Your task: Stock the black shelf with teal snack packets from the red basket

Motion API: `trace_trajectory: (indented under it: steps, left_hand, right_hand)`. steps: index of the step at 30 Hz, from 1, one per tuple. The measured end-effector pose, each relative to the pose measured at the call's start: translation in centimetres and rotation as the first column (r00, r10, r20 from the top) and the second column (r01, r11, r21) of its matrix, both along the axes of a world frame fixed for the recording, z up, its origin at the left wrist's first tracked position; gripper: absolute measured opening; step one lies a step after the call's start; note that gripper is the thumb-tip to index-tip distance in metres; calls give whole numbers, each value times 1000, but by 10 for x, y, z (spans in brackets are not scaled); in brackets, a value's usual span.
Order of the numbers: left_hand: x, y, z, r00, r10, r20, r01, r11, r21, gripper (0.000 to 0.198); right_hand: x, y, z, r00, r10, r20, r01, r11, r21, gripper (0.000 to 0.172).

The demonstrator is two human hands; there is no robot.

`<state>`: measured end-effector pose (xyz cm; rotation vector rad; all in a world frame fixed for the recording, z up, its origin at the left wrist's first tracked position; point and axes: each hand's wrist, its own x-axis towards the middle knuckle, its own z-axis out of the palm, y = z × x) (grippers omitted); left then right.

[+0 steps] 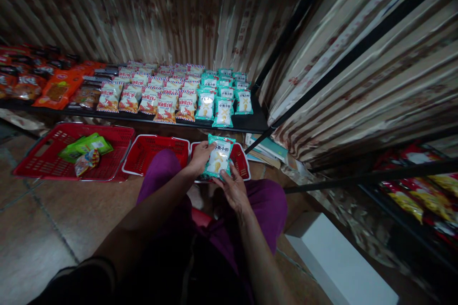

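Between both of my hands is a teal-and-white snack bag (pixel 219 155), held upright above a red basket (pixel 243 161) on the floor. My left hand (pixel 201 157) grips its left edge, while my right hand (pixel 232 186) pinches the lower right corner. Just beyond, matching teal snack bags (pixel 224 110) stand in rows at the right end of a black shelf (pixel 229 128). To their left come rows of white-and-orange snack bags (pixel 166 103).
Farther left on the shelf lie orange packs (pixel 59 88). A large red basket (pixel 118 140) holds green packets (pixel 88 145); another red basket (pixel 161 142) sits beside it. A white box (pixel 343 262) and a black rack bar (pixel 304 57) are on the right.
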<state>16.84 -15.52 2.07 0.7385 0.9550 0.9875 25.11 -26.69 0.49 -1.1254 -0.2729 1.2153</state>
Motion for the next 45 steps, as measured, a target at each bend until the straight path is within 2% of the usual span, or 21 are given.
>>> trace_trajectory:
  steps: [6,13,20,25,32,34,37,42,45]
  left_hand:
    - [5,3,-3,995,68,-70,-65,997,32,27]
    - [8,6,-10,993,44,-114,-41,999,30,27]
    - [4,6,-15,997,-45,-59,45,999,12,31]
    - [2,2,-9,998,-65,4,65,998,26,33]
    - [6,-3,-2,990,-109,94,106,994,31,42]
    - [7,-3,-3,990,-93,102,91,996,24,43]
    - [9,-4,-6,988,-105,115,101,994,40,45]
    - [14,-9,-10,981,-168,99,162,984,73,49]
    - [17,-14,-9,969,-221,108,212,973,92,48]
  right_hand:
    - [-2,1,-3,995,45,83,-47,999,13,68]
    - [-2,-1,-2,991,43,127,-43,999,-3,79]
    - [-1,-3,-5,989,12,147,-10,1000,-12,81]
    - [1,-3,-11,991,13,130,-9,999,-33,86]
    - [7,-11,-26,977,68,202,-59,997,-49,94]
    - [12,-13,-27,969,86,232,-78,996,-43,90]
    - [22,-10,-22,966,73,246,-77,997,8,73]
    - [39,13,-1,951,-106,289,88,993,75,56]
    - [45,27,7,956,-99,275,88,995,52,49]
